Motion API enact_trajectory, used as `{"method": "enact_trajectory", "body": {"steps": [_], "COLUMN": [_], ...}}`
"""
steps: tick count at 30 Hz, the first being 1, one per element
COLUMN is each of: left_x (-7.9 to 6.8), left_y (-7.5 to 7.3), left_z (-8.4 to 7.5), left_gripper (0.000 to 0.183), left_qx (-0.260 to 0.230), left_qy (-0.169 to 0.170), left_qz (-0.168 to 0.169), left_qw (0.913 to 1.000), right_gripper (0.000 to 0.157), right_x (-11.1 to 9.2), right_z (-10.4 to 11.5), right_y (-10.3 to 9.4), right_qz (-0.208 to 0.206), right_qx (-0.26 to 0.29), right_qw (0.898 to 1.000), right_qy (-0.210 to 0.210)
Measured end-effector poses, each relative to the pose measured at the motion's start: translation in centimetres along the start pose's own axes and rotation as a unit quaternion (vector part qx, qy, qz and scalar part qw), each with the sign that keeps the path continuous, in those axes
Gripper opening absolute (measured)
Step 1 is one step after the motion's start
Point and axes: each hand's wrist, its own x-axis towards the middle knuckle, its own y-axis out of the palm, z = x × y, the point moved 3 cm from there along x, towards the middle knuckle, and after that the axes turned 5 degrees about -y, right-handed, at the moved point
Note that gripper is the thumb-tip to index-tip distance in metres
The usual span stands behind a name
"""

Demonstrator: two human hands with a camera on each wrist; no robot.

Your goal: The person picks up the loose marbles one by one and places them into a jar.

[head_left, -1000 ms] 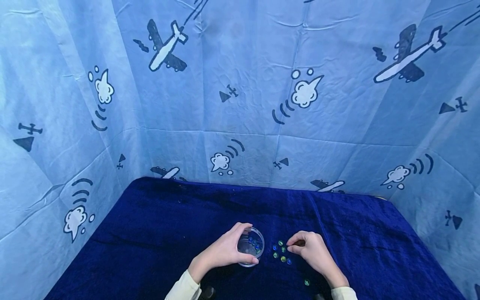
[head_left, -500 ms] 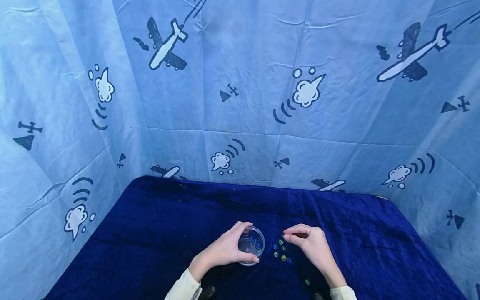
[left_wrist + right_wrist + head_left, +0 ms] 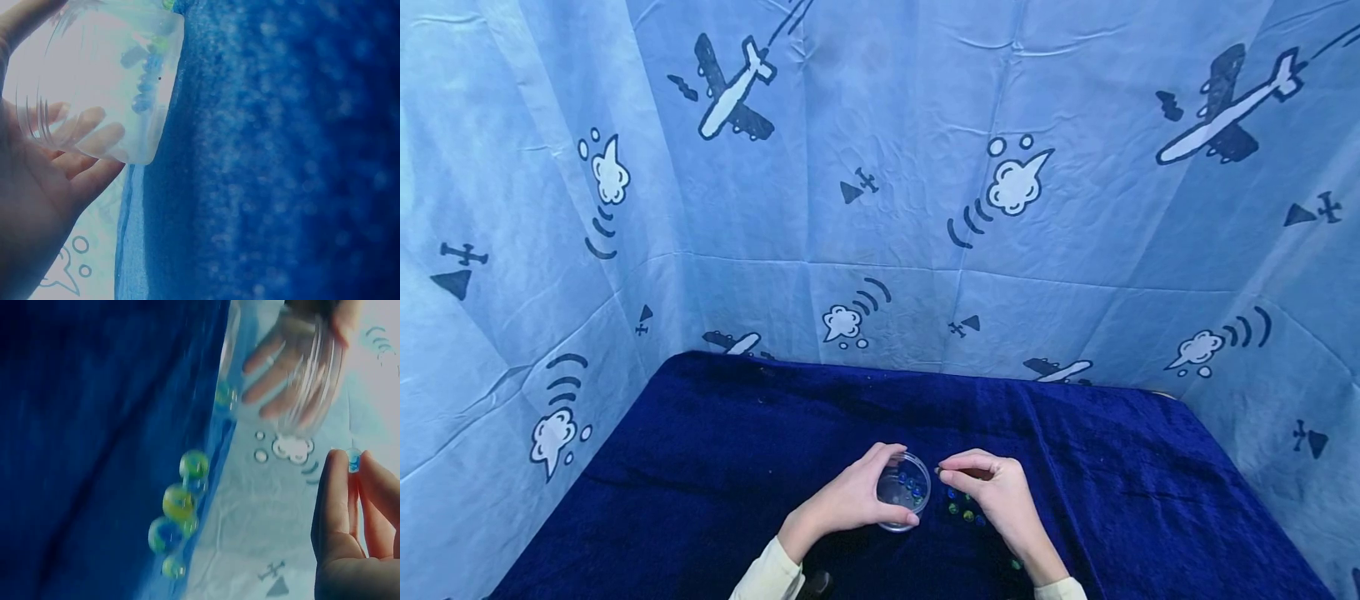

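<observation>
Blue velvet (image 3: pixel 775 450) covers the worktop (image 3: pixel 1120 492) on my feed. I see the left hand (image 3: pixel 850 496) gripping a clear jar (image 3: pixel 892 502) that stands on the velvet, several marbles (image 3: pixel 912 483) at its bottom. The right hand (image 3: pixel 998 493) pinches one small glassy marble (image 3: pixel 354 460) just beside the jar, near its rim; loose marbles (image 3: pixel 179 501) show on the velvet below, partly hidden by that hand in the head view.

The head view is softly lit and mostly sharp, the printed cloth (image 3: pixel 910 167) palest toward the left. In the left-wrist view glare bleaches the clear jar (image 3: pixel 94 75) and the blue velvet (image 3: pixel 281 156) blurs; the right-wrist view is hazy, darkest at upper left.
</observation>
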Motion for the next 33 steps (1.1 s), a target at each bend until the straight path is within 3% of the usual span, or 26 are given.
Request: {"method": "enact_trajectory", "body": {"steps": [11,33], "left_x": [0.0,-0.1], "left_y": [0.0,0.1], "left_z": [0.0,0.1], "left_gripper": [0.089,0.089], "left_qx": [0.01,0.025], "left_qy": [0.008,0.02], "left_qz": [-0.008,-0.021], "left_qw": [0.9999,0.9993], "right_gripper": [0.006,0.005], "right_x": [-0.7,-1.2], "right_z": [0.0,0.3], "right_y": [2.4,3.3], "right_qz": [0.027,0.018], "right_qx": [0.004,-0.011], "right_qw": [0.999,0.998], "right_qy": [-0.021,-0.058]}}
